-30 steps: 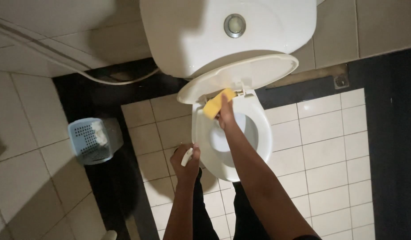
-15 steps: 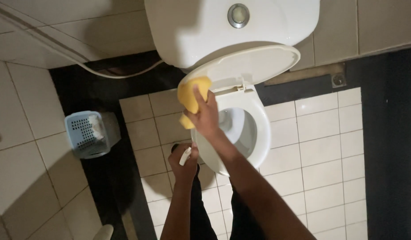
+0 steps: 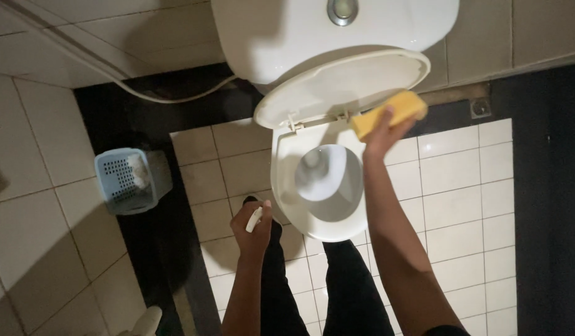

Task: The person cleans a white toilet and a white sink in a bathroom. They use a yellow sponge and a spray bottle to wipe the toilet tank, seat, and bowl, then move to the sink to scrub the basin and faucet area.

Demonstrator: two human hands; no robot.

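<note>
Right hand [image 3: 379,134] is wrapped around a yellow sponge [image 3: 390,112], fingers curled over its near end, holding it up at the right side of the raised toilet lid [image 3: 337,87], just above the back right part of the seat [image 3: 287,168]. Can't tell for sure if the sponge is actually touching the lid or just in front of it. Left hand [image 3: 253,227] is lower down, closed around a small white object [image 3: 255,219] that pokes out between thumb and fingers, too small to say what it is exactly. That hand sits just off the front left edge of the toilet bowl [image 3: 324,180], over the pale floor tiles [image 3: 461,186].

The white cistern [image 3: 287,37] is at the top with a round metal flush button [image 3: 343,9] on it. A pale hose [image 3: 169,96] runs along the dark strip of floor behind the toilet. Over by the left wall there's a light blue perforated bin [image 3: 122,180] with some white paper in it. The person's dark trouser legs [image 3: 343,292] are at the bottom, right in front of the bowl
</note>
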